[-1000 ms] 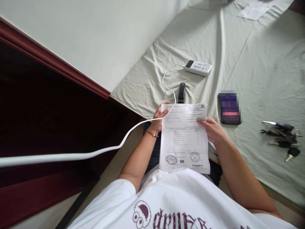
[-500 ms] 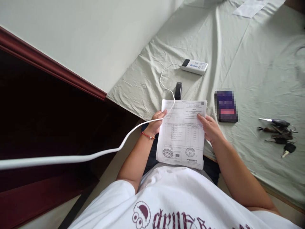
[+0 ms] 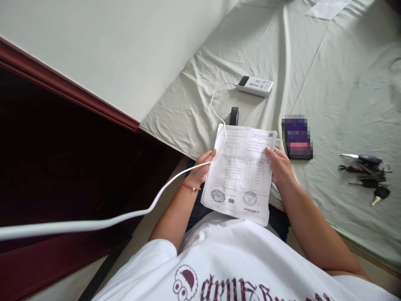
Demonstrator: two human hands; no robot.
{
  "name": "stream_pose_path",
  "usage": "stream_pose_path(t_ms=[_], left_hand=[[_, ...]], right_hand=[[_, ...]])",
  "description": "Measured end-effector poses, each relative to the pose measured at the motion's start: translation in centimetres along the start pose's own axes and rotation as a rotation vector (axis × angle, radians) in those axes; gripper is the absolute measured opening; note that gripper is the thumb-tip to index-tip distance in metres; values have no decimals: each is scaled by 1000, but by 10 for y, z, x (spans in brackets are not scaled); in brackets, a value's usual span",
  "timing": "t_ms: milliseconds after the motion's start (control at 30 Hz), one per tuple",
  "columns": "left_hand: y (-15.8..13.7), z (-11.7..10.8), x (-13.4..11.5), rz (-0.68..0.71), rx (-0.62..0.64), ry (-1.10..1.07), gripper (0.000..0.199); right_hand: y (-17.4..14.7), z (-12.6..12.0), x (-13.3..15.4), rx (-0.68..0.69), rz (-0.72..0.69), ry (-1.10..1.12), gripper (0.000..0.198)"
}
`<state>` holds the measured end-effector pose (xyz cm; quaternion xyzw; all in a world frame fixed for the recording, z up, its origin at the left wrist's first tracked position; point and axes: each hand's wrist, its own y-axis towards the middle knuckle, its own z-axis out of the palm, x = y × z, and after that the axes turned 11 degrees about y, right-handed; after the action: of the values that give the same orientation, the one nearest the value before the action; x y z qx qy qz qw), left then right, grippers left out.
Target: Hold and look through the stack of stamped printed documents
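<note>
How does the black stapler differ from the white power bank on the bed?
The stapler is black and narrow; the power bank is white and wider. The stapler is partly hidden by the papers; the power bank shows whole, with a white cable plugged in. Both lie on the bed sheet.

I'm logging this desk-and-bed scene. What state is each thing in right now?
Printed sheets: held up, tilted, gripped at both side edges.
Left hand: closed on the sheets' left edge.
Right hand: closed on the right edge.
Power bank: flat on the bedsheet, white cable plugged in.
Stapler: lying partly behind the sheets.
Keys: lying bunched.
</note>
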<state>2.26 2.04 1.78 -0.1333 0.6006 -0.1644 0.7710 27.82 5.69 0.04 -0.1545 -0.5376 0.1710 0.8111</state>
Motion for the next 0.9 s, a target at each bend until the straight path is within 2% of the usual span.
stream_pose_path(t_ms=[100, 233, 367, 533, 767, 900], left_hand=[[-5, 5, 5, 43, -70, -48, 42], [-9, 11, 8, 27, -85, -63, 41], [-25, 4, 14, 66, -110, 156, 40], [-47, -7, 30, 97, -226, 409, 30], [-49, 6, 36, 180, -394, 584, 29], [-49, 8, 33, 196, -413, 651, 37]], right_hand=[[0, 2, -1, -88, -24, 19, 46], [-2, 7, 1, -93, -27, 52, 43], [-2, 7, 2, -103, -33, 62, 43], [0, 3, -5, -75, -80, 16, 47], [0, 4, -4, -90, -76, 39, 44], [1, 1, -4, -85, -64, 47, 47]])
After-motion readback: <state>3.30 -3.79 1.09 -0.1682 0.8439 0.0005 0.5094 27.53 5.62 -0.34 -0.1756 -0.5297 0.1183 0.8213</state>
